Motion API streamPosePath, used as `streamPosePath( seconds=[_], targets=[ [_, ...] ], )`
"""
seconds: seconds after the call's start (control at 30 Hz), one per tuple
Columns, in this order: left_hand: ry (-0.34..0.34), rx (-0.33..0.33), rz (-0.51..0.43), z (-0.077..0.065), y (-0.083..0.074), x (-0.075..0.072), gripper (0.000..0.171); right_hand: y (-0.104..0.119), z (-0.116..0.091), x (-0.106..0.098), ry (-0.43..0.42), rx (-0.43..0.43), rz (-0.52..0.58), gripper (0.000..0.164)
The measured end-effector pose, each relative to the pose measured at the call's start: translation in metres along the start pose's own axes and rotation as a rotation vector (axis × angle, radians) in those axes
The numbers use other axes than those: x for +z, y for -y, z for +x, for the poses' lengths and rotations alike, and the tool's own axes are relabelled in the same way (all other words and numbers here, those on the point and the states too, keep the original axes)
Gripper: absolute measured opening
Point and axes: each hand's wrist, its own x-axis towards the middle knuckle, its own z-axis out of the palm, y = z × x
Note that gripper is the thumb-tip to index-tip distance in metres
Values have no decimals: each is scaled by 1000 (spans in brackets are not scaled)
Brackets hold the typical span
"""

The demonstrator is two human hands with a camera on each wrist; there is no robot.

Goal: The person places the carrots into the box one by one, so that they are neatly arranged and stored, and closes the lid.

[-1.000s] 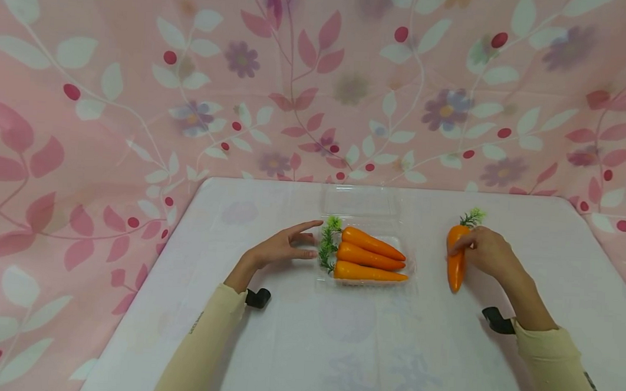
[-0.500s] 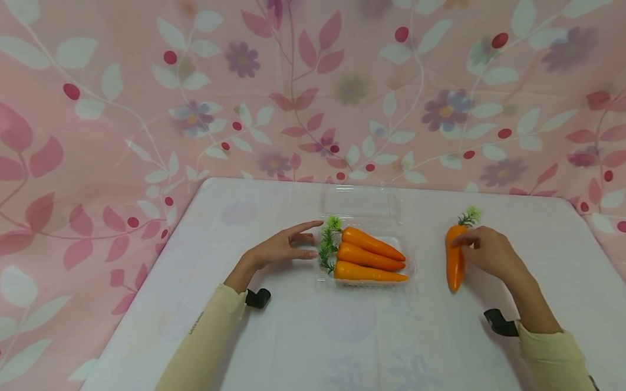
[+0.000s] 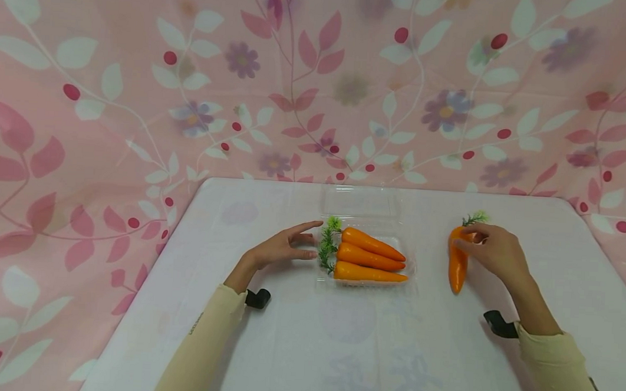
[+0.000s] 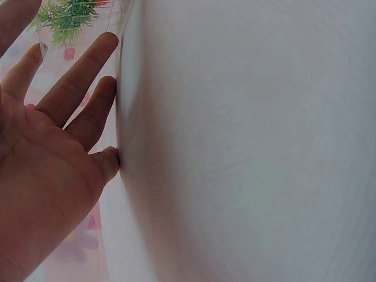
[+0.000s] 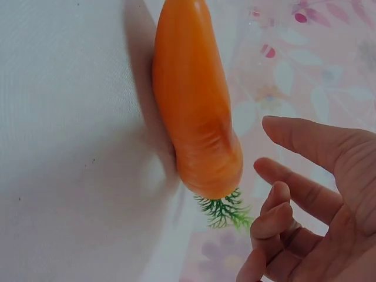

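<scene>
An orange carrot (image 3: 457, 271) with a green leafy top lies on the table at the right, tip toward the person. My right hand (image 3: 495, 252) is over its thick end; in the right wrist view the thumb and fingers stand apart from the carrot (image 5: 194, 100), with a gap between. At the middle, a clear plastic box (image 3: 397, 242) holds three carrots side by side, their green tops (image 3: 329, 243) to the left. My left hand (image 3: 278, 250) rests at the box's left side, fingers spread and fingertips right at its edge. Those fingers (image 4: 76, 82) look relaxed in the left wrist view.
The box's clear lid (image 3: 360, 202) lies folded back toward the table's far edge. A white cloth covers the table (image 3: 294, 348). Behind it hangs a pink floral curtain (image 3: 318, 89). Black wrist mounts (image 3: 257, 298) stick out from both sleeves.
The right hand's fingers have loosened from the carrot and lifted toward its leafy end. The carrot has shifted slightly, its thick end to the right. The left hand and the box have stayed still.
</scene>
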Motion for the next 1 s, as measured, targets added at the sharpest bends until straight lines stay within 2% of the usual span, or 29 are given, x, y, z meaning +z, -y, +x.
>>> streamPosePath(
  seconds=[0.23,0.53,1.0],
  targets=[
    [4,5,-1,1,2,0,78,-1,-5,0,-59,74,-73,55],
    [4,15,-1,0,1,0,78,0,-5,1,-16,158,-143,67],
    [0,26,-10,-1,1,0,78,-2,-2,3,39,181,-138,68]
  ],
)
